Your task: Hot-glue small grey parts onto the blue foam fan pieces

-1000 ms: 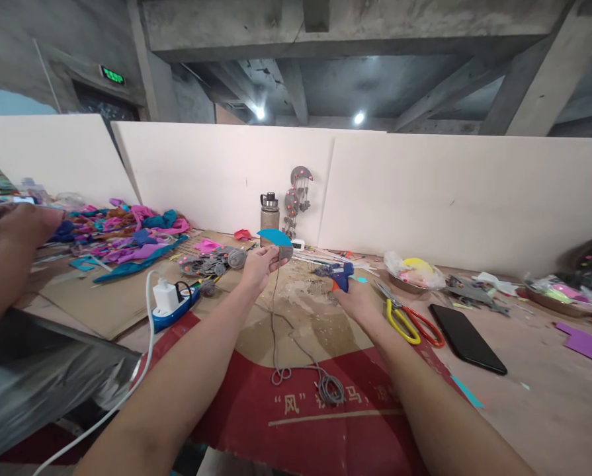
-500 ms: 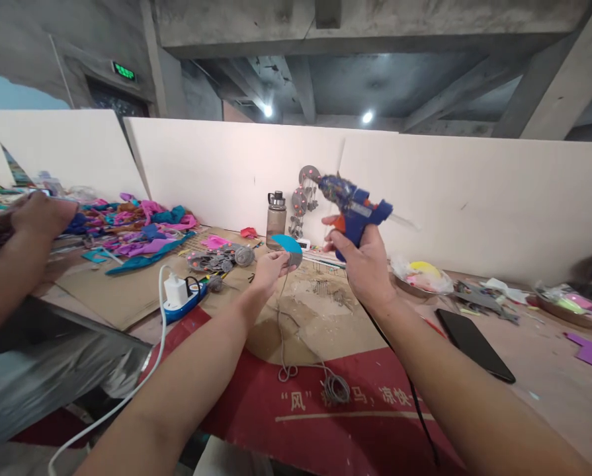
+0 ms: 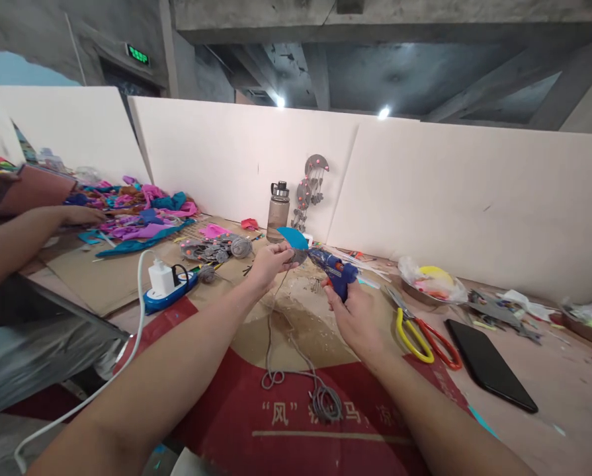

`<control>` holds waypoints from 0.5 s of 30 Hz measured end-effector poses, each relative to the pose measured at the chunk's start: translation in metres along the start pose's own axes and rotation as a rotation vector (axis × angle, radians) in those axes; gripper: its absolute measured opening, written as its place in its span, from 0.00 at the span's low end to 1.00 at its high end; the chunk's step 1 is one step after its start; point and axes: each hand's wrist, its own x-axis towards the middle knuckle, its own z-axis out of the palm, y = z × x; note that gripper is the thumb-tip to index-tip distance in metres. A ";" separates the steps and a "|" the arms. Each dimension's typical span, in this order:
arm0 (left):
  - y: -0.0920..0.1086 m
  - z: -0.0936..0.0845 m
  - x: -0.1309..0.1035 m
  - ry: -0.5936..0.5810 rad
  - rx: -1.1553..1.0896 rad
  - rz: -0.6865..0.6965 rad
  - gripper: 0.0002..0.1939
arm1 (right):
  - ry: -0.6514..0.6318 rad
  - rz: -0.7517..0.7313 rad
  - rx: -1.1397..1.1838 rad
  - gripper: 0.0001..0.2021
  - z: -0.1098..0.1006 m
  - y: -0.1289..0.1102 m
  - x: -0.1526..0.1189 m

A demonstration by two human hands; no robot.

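Note:
My left hand (image 3: 272, 266) pinches a small rounded piece (image 3: 292, 238), part bright blue and part grey, above the middle of the table. My right hand (image 3: 352, 311) is wrapped round a blue glue gun (image 3: 339, 271), whose nozzle points left and meets or nearly meets the piece's right edge. From below the left hand a grey cord (image 3: 269, 344) runs down to a loose coil (image 3: 327, 402) on the red and brown cardboard (image 3: 226, 390). A grey moon-shaped hanging ornament (image 3: 317, 166) with pink dots is against the white board behind.
Scissors (image 3: 419, 330) with yellow and red handles and a black phone (image 3: 491, 363) lie at right. A bottle (image 3: 278, 210) stands behind. At left are a power strip (image 3: 169, 291), felt scraps (image 3: 147, 225) and another person's arm (image 3: 22, 238).
The glue gun has come down and left from its raised position to the blue and grey piece. The scissors now show beside my right hand. The other person's hand has reached to the scraps.

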 end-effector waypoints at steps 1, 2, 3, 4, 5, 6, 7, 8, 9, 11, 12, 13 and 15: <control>0.001 0.001 -0.002 -0.005 0.000 0.007 0.15 | 0.001 0.000 -0.025 0.14 0.000 -0.001 0.000; 0.002 0.003 -0.003 -0.009 0.003 0.011 0.15 | 0.003 0.000 -0.042 0.14 0.000 -0.002 0.000; 0.003 0.004 -0.004 -0.012 0.006 0.012 0.16 | 0.007 0.001 -0.054 0.14 0.000 -0.002 0.000; 0.003 0.005 -0.006 -0.015 0.009 0.010 0.16 | 0.010 0.001 -0.062 0.14 0.000 -0.003 0.000; 0.003 0.007 -0.007 -0.014 0.010 0.010 0.16 | 0.013 -0.001 -0.070 0.14 0.000 -0.003 -0.001; 0.002 0.008 -0.008 -0.015 0.007 0.009 0.17 | 0.017 -0.003 -0.081 0.14 0.000 -0.003 -0.001; 0.001 0.009 -0.008 -0.015 0.004 0.011 0.17 | 0.019 -0.006 -0.093 0.14 0.000 -0.003 -0.001; 0.000 0.010 -0.009 -0.013 0.002 0.010 0.17 | 0.021 -0.009 -0.106 0.14 0.000 -0.003 -0.001; 0.000 0.011 -0.009 -0.006 0.002 0.008 0.17 | 0.023 -0.011 -0.117 0.14 -0.001 -0.004 -0.001; -0.002 0.012 -0.010 0.003 0.013 0.000 0.17 | 0.019 -0.013 -0.128 0.13 -0.001 -0.006 -0.002; -0.002 0.012 -0.009 0.006 0.018 -0.003 0.17 | 0.013 -0.013 -0.131 0.13 -0.002 -0.006 -0.002; -0.003 0.012 -0.009 0.005 0.020 -0.002 0.17 | 0.007 -0.014 -0.132 0.13 -0.002 -0.007 -0.002; -0.004 0.011 -0.008 -0.005 0.017 0.007 0.17 | 0.004 -0.021 -0.120 0.13 -0.001 -0.006 -0.003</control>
